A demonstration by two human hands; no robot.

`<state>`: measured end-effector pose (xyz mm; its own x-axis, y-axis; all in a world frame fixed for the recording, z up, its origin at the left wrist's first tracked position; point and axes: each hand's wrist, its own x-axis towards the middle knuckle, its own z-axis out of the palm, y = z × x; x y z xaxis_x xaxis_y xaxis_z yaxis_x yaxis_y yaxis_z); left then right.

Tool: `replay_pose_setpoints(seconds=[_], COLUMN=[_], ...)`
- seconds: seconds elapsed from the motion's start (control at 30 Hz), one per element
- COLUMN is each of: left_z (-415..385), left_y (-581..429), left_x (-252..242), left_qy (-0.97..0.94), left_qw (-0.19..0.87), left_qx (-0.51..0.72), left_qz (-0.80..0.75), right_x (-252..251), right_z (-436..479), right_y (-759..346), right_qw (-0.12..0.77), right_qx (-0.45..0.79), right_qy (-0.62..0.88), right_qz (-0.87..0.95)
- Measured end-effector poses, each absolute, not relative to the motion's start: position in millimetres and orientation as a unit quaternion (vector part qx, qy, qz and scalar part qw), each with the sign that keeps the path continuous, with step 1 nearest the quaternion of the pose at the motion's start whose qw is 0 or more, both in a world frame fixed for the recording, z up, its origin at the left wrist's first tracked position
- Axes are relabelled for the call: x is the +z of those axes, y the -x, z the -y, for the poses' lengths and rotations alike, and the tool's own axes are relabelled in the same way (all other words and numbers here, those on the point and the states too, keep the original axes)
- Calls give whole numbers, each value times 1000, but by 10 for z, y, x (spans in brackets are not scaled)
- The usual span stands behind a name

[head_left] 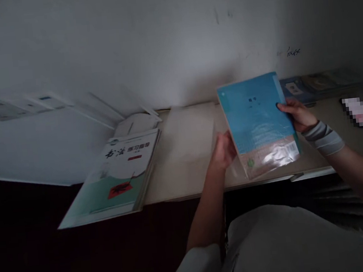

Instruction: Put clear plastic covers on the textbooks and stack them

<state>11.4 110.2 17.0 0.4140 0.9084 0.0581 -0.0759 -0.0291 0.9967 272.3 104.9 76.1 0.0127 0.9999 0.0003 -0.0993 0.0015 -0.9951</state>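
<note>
A blue book (254,117) in a glossy clear cover is held up above the desk, its face with a brown lower band and a barcode turned toward me. My right hand (299,115) grips its right edge, thumb on the front and fingers behind. At the lower left edge my left hand (223,151) is closed, its fingertips partly hidden by the book. A whitish flat sheet or paper (185,131) lies on the desk just left of my left hand.
A stack of books with a green and white calligraphy workbook (123,172) on top overhangs the desk's (173,184) front edge at left. Further books (322,84) lie against the wall at right. A phone (359,111) rests at far right. The wall (164,38) stands close behind.
</note>
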Motion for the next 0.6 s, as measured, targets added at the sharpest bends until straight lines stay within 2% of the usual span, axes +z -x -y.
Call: replay_pose_setpoints(seconds=[0.2,0.27,0.37,0.47,0.53,0.6], left_z=[-1105,-1112,-1142,-1188,-1214,-1216], left_y=[13,33,-8,-170,-339,-535], left_x=[119,279,668,1055,1228,1331], left_qy=[-549,-543,-566,-620,-649,-678], left_qw=[611,621,618,583,576,577], left_qx=[411,391,352,333,316,302], left_qz=[-396,-408,-416,-406,-383,-341], right_x=[221,62,-78,-5,165,386], right_z=[-956,-913,-816,-677,-583,-497], right_y=[-2713,-2598,-2358,-2146,-2074,-2066], right_qw=[520,518,482,457,462,427], right_qx=[537,482,327,230,210,197], right_qy=[525,555,608,590,551,520], right_qz=[407,437,539,625,663,714])
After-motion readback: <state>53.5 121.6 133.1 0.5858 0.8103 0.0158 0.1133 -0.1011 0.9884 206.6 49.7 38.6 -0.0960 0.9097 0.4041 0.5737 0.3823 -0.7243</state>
